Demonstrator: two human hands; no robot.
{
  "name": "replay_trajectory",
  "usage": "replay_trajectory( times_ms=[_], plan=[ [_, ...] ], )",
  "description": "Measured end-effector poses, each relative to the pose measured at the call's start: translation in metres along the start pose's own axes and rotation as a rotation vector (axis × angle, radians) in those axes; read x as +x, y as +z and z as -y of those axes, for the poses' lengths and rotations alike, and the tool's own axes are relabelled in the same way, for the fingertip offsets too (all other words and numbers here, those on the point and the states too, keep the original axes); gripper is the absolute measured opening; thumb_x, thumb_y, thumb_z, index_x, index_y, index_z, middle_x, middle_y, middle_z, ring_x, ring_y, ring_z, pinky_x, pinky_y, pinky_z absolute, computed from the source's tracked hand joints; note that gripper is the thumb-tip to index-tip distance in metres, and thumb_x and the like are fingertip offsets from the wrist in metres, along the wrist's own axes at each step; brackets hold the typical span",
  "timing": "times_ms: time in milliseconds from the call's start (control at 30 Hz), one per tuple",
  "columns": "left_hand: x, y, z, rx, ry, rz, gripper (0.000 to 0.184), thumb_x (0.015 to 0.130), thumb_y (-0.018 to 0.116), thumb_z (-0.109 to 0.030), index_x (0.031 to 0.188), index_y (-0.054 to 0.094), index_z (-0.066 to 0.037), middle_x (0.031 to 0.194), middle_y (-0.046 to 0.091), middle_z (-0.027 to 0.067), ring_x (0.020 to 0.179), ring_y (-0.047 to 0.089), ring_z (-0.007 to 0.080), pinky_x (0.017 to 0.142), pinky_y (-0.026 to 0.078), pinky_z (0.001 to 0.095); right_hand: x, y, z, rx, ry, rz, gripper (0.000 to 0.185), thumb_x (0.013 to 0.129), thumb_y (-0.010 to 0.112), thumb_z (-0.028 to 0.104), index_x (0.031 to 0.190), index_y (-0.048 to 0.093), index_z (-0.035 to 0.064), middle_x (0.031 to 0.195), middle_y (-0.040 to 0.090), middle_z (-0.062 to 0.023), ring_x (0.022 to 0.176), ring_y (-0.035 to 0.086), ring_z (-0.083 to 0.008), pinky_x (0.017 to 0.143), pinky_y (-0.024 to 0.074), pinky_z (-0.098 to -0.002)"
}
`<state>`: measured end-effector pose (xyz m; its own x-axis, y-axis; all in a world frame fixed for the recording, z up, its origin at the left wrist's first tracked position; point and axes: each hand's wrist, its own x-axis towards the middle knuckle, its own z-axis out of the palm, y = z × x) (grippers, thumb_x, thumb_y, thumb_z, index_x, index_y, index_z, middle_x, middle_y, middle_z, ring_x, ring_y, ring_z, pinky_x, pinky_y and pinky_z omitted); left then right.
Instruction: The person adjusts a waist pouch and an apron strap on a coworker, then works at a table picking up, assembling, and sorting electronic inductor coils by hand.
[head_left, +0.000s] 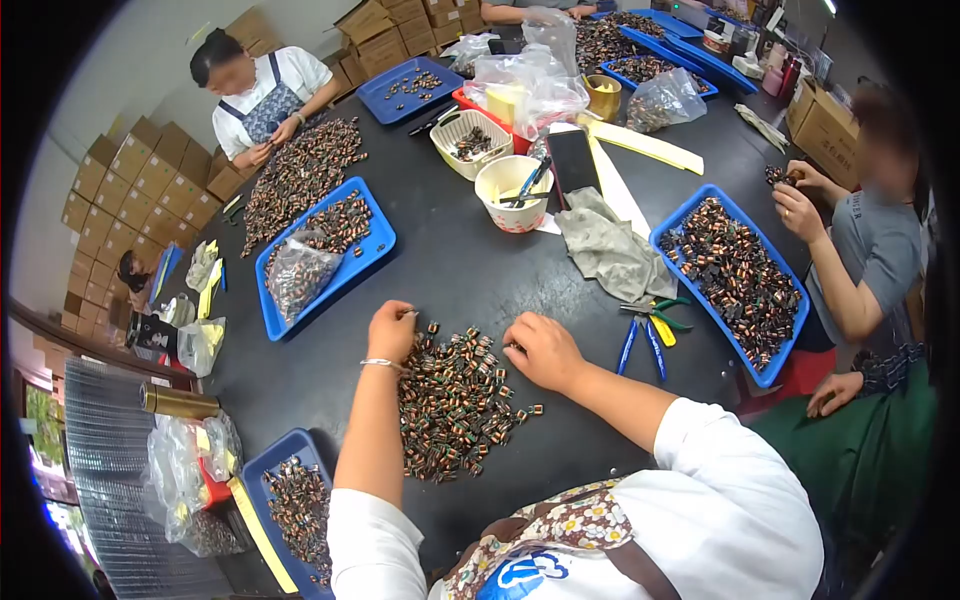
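A heap of small copper-wound coils (455,400) with dark and green ends lies on the dark table before me. My left hand (393,332) is at the heap's upper left edge, thumb and fingers pinched together; whatever they hold is too small to make out. Across the heap, at its upper right, my right hand (545,350) rests low over the table with curled fingers. Something dark shows at its fingertips, but I cannot tell what it is.
Blue trays of coils stand left (385,240), right (672,262) and lower left (258,462). Pliers (655,330) and a grey cloth (610,240) lie beyond my right hand. A white tub (512,205) holds tools. Co-workers sit left (262,105) and right (865,260).
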<state>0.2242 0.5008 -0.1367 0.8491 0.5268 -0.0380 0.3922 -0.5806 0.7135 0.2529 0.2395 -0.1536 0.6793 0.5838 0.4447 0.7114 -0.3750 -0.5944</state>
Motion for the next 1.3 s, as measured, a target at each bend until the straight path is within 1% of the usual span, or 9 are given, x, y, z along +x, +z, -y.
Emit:
replay_trajectory(
  times_ms=[167,267,467,733,833,967,1033,1233,1300],
  plan=[
    [-0.019,0.036,-0.029,0.130,0.403,0.144,0.016,0.080,0.057,-0.012,0.092,0.061,-0.002,0.087,0.064,0.0137,0.079,0.062,0.0245,0.073,0.047,0.0331,0.004,0.004,0.000,0.154,0.089,-0.102,0.018,0.078,0.059,0.007,0.096,0.059,0.0068,0.091,0.057,-0.0101,0.082,0.058,-0.0310,0.071,0.0475,-0.0389],
    [-0.048,0.034,-0.062,0.030,0.187,0.464,0.019,0.081,0.056,-0.011,0.098,0.058,-0.002,0.087,0.063,0.0127,0.084,0.059,0.0215,0.078,0.046,0.0310,0.007,0.003,-0.007,0.211,0.080,-0.110,0.020,0.078,0.057,0.002,0.097,0.059,0.0043,0.093,0.057,-0.0123,0.082,0.058,-0.0317,0.071,0.0481,-0.0372],
    [-0.131,-0.007,-0.068,-0.275,0.202,0.227,0.016,0.085,0.053,-0.006,0.100,0.058,-0.002,0.094,0.063,0.0084,0.086,0.060,0.0151,0.077,0.047,0.0283,0.014,0.012,-0.020,0.571,0.332,-0.080,0.012,0.086,0.051,0.001,0.097,0.055,-0.0007,0.091,0.062,-0.0050,0.081,0.058,-0.0087,0.073,0.0464,-0.0235],
    [-0.216,-0.046,-0.015,-0.754,-0.045,0.029,0.019,0.086,0.053,0.001,0.104,0.056,-0.002,0.090,0.063,0.0044,0.084,0.060,0.0099,0.074,0.047,0.0217,0.039,0.035,-0.001,0.480,0.223,-0.079,0.010,0.080,0.055,0.003,0.091,0.056,0.0018,0.082,0.063,-0.0097,0.076,0.062,-0.0201,0.069,0.0484,-0.0308],
    [-0.176,-0.074,-0.017,-0.345,0.106,-0.212,0.016,0.084,0.053,-0.002,0.099,0.059,-0.003,0.084,0.062,0.0014,0.066,0.049,0.0050,0.062,0.041,0.0203,0.021,0.039,0.012,0.516,0.218,0.078,0.012,0.081,0.054,0.004,0.092,0.055,0.0013,0.082,0.064,-0.0101,0.078,0.063,-0.0211,0.071,0.0479,-0.0307],
    [-0.090,-0.076,0.015,-0.123,0.080,-0.204,0.017,0.084,0.057,-0.007,0.100,0.059,-0.002,0.081,0.059,0.0005,0.074,0.052,0.0072,0.067,0.043,0.0219,-0.007,0.026,0.015,0.804,0.294,0.067,0.013,0.085,0.050,0.001,0.098,0.052,0.0002,0.092,0.061,-0.0065,0.084,0.058,-0.0124,0.076,0.0448,-0.0254],
    [-0.061,-0.070,0.008,-0.134,-0.202,-0.154,0.018,0.082,0.060,-0.012,0.097,0.060,-0.002,0.079,0.060,0.0015,0.073,0.054,0.0085,0.066,0.045,0.0235,-0.018,0.015,0.014,0.886,0.356,0.056,0.014,0.086,0.049,-0.001,0.100,0.050,-0.0001,0.097,0.059,-0.0052,0.087,0.055,-0.0098,0.079,0.0432,-0.0236],
    [-0.017,-0.017,0.026,0.093,0.102,-0.124,0.017,0.080,0.057,-0.016,0.091,0.063,-0.004,0.088,0.064,0.0172,0.086,0.060,0.0338,0.078,0.048,0.0385,-0.025,0.011,0.020,0.889,0.340,-0.015,0.014,0.085,0.050,-0.001,0.099,0.053,-0.0004,0.092,0.061,-0.0049,0.084,0.056,-0.0087,0.077,0.0436,-0.0230],
    [-0.025,-0.009,0.003,0.088,0.114,0.035,0.020,0.079,0.058,-0.016,0.095,0.062,-0.005,0.085,0.064,0.0140,0.080,0.062,0.0247,0.076,0.048,0.0337,-0.022,0.012,0.022,0.811,0.329,0.011,0.015,0.085,0.050,-0.002,0.099,0.054,-0.0008,0.092,0.061,-0.0045,0.084,0.056,-0.0090,0.078,0.0434,-0.0233]
  ],
)
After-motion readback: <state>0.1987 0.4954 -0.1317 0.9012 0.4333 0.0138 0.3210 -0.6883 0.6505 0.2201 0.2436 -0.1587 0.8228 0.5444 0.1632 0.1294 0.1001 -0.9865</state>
